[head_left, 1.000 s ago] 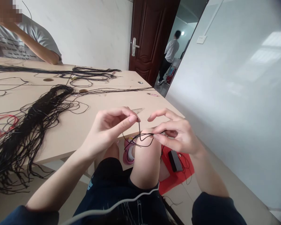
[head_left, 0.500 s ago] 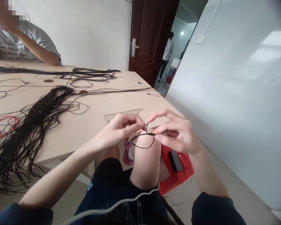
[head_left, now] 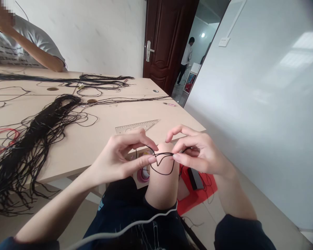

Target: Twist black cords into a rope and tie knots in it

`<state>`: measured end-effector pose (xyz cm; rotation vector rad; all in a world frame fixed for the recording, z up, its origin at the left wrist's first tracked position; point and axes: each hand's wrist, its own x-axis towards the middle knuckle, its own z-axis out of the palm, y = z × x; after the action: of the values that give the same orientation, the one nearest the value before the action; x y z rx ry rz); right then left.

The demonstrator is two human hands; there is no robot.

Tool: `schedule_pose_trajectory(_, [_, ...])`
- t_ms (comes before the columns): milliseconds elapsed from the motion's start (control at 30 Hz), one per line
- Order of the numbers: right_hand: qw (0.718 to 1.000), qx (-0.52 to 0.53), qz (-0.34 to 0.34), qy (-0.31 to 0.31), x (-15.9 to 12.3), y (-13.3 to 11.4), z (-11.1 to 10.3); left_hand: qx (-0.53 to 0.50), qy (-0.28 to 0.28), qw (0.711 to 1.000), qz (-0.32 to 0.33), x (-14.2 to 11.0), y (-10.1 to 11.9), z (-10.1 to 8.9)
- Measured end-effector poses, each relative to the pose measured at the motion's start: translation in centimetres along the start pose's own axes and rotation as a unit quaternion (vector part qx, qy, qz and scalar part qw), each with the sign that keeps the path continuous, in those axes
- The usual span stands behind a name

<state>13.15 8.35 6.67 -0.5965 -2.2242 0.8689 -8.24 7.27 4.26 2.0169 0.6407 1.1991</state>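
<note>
A thin black cord [head_left: 163, 173] is looped between my two hands above my bare knee. My right hand [head_left: 198, 149] pinches several strands of it between thumb and fingers, its index finger raised and bent. On the other side, my left hand [head_left: 125, 152] has its thumb and index finger at the loop's left end, with cord running between them. A small gap shows between those two fingertips. One strand dips in a V inside the loop. Part of the cord is hidden behind the fingers of both hands.
A large bundle of black cords [head_left: 39, 128] lies on the table at left, beside a red cord [head_left: 2, 139]. A clear set square [head_left: 137, 126] and a pink pen [head_left: 169, 104] lie on the tabletop [head_left: 130, 111]. Another person [head_left: 28, 41] sits across.
My left hand has moved down and slightly left, from the cord's upper end to the loop's left side. The loop now hangs slightly lower. My right hand keeps its pinch.
</note>
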Motion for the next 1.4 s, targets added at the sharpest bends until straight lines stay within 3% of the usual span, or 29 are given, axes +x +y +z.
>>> schedule_pose_trajectory(133, [1.000,0.006,-0.010,-0.004,0.0,0.1,0.1,0.044,0.014,0.999,0.014,0.1,-0.4,-0.2])
schedule_pose_trajectory(333, [0.999,0.031,-0.039,-0.018,0.0,0.1,0.1,-0.112,0.013,0.993,-0.041,0.6,-0.4,0.0])
schedule_pose_trajectory(467, [0.997,0.053,-0.055,-0.012,0.0,0.1,0.1,-0.152,0.022,0.983,-0.097,1.0,-0.3,0.5])
schedule_pose_trajectory(633, [0.994,0.072,-0.086,0.015,0.2,0.2,0.3,-0.173,-0.050,0.969,-0.169,0.7,0.1,1.1])
schedule_pose_trajectory(867, [0.981,0.173,-0.082,0.003,0.4,0.4,0.7,-0.167,-0.065,0.967,-0.183,-0.2,-0.1,1.1])
schedule_pose_trajectory(1067, [0.983,0.174,-0.054,-0.003,0.3,0.6,0.8,-0.152,-0.078,0.965,-0.201,-0.4,0.2,1.0])
schedule_pose_trajectory(1133, [0.986,0.155,-0.054,0.004,0.3,0.5,0.8,-0.130,-0.076,0.970,-0.189,-0.6,0.5,0.5])
schedule_pose_trajectory(1333, [0.993,0.108,-0.048,-0.003,0.3,0.2,0.6,-0.146,-0.041,0.988,0.000,-0.8,1.6,-0.8])
schedule_pose_trajectory(1400, [0.993,0.102,-0.050,-0.011,0.4,0.1,0.5,-0.122,-0.014,0.992,0.018,-0.2,2.2,-0.8])
